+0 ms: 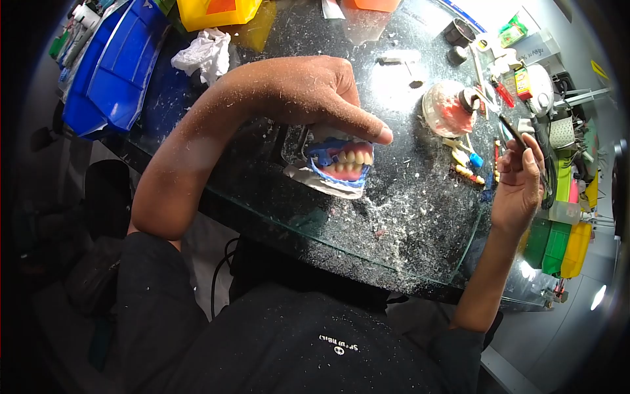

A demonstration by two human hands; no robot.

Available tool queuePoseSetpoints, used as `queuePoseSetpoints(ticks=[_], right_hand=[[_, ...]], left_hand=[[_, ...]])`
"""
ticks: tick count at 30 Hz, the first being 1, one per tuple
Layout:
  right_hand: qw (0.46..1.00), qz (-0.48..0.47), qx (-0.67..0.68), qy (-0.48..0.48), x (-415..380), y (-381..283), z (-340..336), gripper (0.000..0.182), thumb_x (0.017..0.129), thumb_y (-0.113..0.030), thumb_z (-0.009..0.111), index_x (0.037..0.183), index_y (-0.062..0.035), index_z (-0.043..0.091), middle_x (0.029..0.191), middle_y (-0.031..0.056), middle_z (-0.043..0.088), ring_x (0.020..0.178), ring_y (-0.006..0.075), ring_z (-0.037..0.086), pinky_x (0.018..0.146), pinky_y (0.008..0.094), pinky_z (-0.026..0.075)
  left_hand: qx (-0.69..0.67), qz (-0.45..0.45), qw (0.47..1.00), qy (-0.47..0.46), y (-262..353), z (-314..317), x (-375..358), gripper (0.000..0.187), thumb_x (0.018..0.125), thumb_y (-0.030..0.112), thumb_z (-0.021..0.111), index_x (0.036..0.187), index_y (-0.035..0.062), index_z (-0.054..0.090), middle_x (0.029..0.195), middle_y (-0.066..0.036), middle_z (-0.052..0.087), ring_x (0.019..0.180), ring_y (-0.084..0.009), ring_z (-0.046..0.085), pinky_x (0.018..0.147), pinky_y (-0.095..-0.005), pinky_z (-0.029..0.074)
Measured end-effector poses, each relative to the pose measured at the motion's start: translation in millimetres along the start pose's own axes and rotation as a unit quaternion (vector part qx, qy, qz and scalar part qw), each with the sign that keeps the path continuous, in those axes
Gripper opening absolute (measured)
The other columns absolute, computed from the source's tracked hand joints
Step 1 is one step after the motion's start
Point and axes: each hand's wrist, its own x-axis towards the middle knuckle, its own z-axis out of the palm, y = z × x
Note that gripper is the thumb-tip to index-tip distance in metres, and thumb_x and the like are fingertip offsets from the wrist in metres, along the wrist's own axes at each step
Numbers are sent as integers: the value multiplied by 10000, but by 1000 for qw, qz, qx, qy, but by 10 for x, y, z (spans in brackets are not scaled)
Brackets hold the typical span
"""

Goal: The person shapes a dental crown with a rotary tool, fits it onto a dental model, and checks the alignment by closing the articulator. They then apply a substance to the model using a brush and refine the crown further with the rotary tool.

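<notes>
A dental model [342, 164] with full rows of teeth, pink wax gums and blue edging on a white plaster base sits in a metal articulator frame [291, 146] on the dark glass tabletop. My left hand [315, 92] is wrapped over its top from behind, thumb lying along the upper side. Off to the right, my right hand [520, 177] grips a wax knife [512, 130] by its dark handle. The knife's metal tip points up and left, right by the dark cap of a round glass spirit lamp [449, 110] smeared with pink wax.
White shavings [400, 230] cover the near tabletop. Strips of false teeth [467, 174] lie below the lamp. Crumpled white tissue [203, 54], a blue bin [118, 69] and a yellow bin [220, 12] stand behind and left. Small tools and a red-handled one [504, 94] crowd the right.
</notes>
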Motion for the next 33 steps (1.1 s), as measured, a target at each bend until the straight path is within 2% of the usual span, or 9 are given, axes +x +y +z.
queuePoseSetpoints(ticks=[17, 20, 21, 22, 25, 27, 28, 30, 33], right_hand=[[1000, -6, -4, 17, 1, -7, 25, 260, 923, -132, 578, 1148, -3, 594, 944, 141, 673, 735, 123, 593, 650, 244, 462], [976, -75, -207, -1, 26, 41, -25, 220, 921, -101, 587, 1121, -17, 622, 917, 117, 665, 736, 114, 588, 670, 244, 469], [940, -69, -335, -10, 34, 41, -33, 199, 923, -77, 583, 1105, -18, 638, 936, 74, 646, 802, 106, 583, 728, 245, 467], [914, -90, -394, -29, 41, 79, -29, 226, 918, -95, 593, 1127, -17, 625, 972, 78, 634, 854, 130, 584, 776, 260, 461], [831, -129, -536, -78, 50, 122, 21, 380, 870, -185, 657, 1205, -27, 574, 1083, 138, 586, 1013, 249, 567, 927, 340, 421], [822, -161, -544, -54, 30, 111, 76, 296, 890, -180, 634, 1134, -17, 596, 1081, 134, 591, 1000, 228, 571, 907, 345, 431], [837, -169, -518, -58, 30, 79, 71, 259, 896, -172, 629, 1101, -16, 600, 1075, 127, 598, 983, 216, 577, 891, 338, 440], [864, -185, -463, -70, 26, -11, 63, 190, 907, -156, 617, 1035, -15, 607, 1062, 113, 611, 951, 192, 588, 857, 323, 458], [945, -136, -264, -135, -148, -145, 473, 104, 899, -102, 625, 972, -29, 610, 1012, 76, 640, 878, 143, 601, 771, 281, 477]], left_hand=[[0, 1, 1000, 1, 32, -8, -11, 488, 809, 480, 694, 716, 3, 727, 593, -43, 636, 521, -83, 577, 497, -215, 443], [-74, 47, 995, 47, 34, 6, 2, 478, 855, 472, 650, 784, 7, 731, 632, -27, 645, 537, -65, 566, 506, -207, 436], [-131, 80, 985, 82, -12, 41, 37, 477, 878, 465, 626, 812, 4, 729, 647, -23, 647, 543, -58, 558, 510, -204, 431], [-185, 113, 969, 114, -25, 41, 52, 477, 900, 457, 602, 841, 1, 728, 662, -19, 649, 549, -52, 551, 514, -200, 427], [-169, 150, 948, 222, 25, -15, -103, 533, 987, 459, 434, 926, -19, 661, 758, -17, 610, 686, -76, 555, 678, -248, 455], [-141, 219, 918, 299, 47, 62, -238, 511, 1021, 423, 357, 959, -9, 621, 809, -34, 587, 785, -114, 568, 787, -271, 436], [-109, 227, 919, 304, -6, 58, -312, 575, 1024, 451, 310, 1077, -20, 635, 860, -61, 638, 893, -139, 616, 869, -274, 460], [-162, 258, 892, 334, -40, 227, -328, 553, 1034, 418, 291, 1137, -25, 604, 878, -60, 643, 905, -137, 616, 902, -276, 449], [-245, 267, 869, 337, -129, 432, -404, 531, 1042, 385, 286, 1300, -36, 481, 1066, -82, 625, 1020, -141, 591, 979, -288, 416]])
